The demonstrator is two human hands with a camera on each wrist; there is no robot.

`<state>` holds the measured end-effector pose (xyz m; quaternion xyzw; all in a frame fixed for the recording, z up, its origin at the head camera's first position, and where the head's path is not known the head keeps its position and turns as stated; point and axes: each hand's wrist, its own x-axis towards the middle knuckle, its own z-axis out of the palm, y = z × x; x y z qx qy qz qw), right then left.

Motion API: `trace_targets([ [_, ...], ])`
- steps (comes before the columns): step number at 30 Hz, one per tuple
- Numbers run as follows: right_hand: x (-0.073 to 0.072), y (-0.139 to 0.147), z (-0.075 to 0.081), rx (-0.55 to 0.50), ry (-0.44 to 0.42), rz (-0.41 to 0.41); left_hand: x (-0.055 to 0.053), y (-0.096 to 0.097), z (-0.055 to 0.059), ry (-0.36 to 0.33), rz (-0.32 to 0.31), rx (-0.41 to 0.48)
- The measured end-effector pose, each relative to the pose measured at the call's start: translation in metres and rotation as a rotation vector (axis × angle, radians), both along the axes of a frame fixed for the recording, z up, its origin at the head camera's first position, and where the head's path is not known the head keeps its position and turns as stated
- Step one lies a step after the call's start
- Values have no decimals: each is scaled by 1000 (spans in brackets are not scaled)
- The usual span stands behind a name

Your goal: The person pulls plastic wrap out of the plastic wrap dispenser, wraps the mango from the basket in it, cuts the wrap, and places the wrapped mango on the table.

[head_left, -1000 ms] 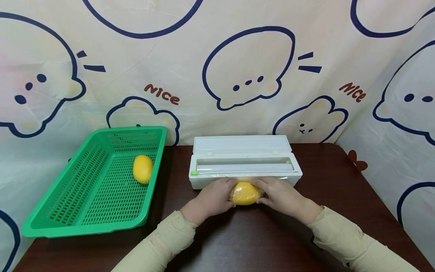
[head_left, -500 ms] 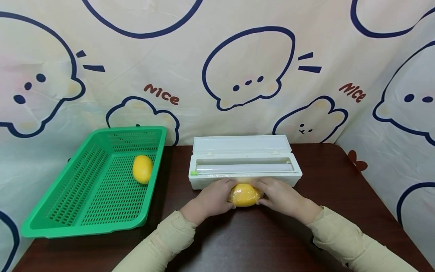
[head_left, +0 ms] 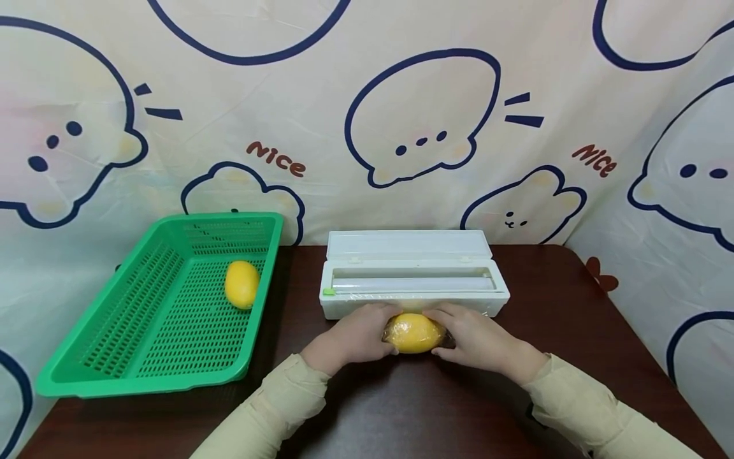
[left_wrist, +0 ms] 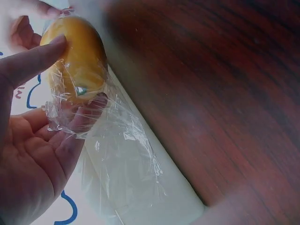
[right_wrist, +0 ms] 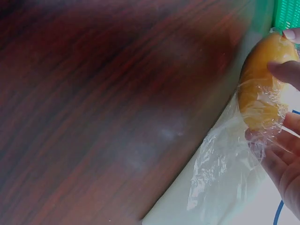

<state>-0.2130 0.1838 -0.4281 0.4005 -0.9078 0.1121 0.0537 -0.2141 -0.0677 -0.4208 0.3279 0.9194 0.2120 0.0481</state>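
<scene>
In the head view both hands hold a yellow lemon (head_left: pixel 415 333) just in front of a white cling film dispenser (head_left: pixel 355 310). My left hand (head_left: pixel 362 333) grips its left end, the thumb pressed on the peel. The other end is gripped by my right hand (head_left: pixel 480 336). Clear cling film (left_wrist: pixel 133 140) covers the lemon, crinkled at its ends. The left wrist view shows this film stretching from the fruit to the dispenser. Its lid (head_left: pixel 407 245) stands open behind a film roll (head_left: pixel 413 284), and a green slider (head_left: pixel 329 291) sits at the left of the front edge.
A green plastic basket (head_left: pixel 151 386) stands at the left of the dark wooden table (head_left: pixel 367 421), with another lemon (head_left: pixel 241 285) inside against its right wall. A printed curtain (head_left: pixel 321 115) hangs close behind the dispenser and along the right side.
Both hands and the lemon have come slightly toward the person, away from the dispenser. More of the lemon shows between the fingers. The head view has shifted a little.
</scene>
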Motion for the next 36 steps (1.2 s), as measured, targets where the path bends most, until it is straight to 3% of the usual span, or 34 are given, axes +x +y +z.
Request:
trace_targets([
  [5, 1, -1, -5, -10, 37, 8, 2, -1, -1, -36, 2, 54],
  [9, 0, -2, -7, -28, 74, 22, 6, -2, 0, -1, -2, 51],
  [19, 0, -2, 1, -13, 53, 34, 22, 7, 8, 350, -2, -163],
  [27, 0, -2, 3, -39, 48, 37, 24, 14, -3, 462, -56, -174],
  [30, 2, -1, 5, -36, 53, 29, 24, 12, -5, 468, -66, -137],
  [36, 6, 0, 6, -47, 89, 27, 23, 8, -3, 373, -60, -37],
])
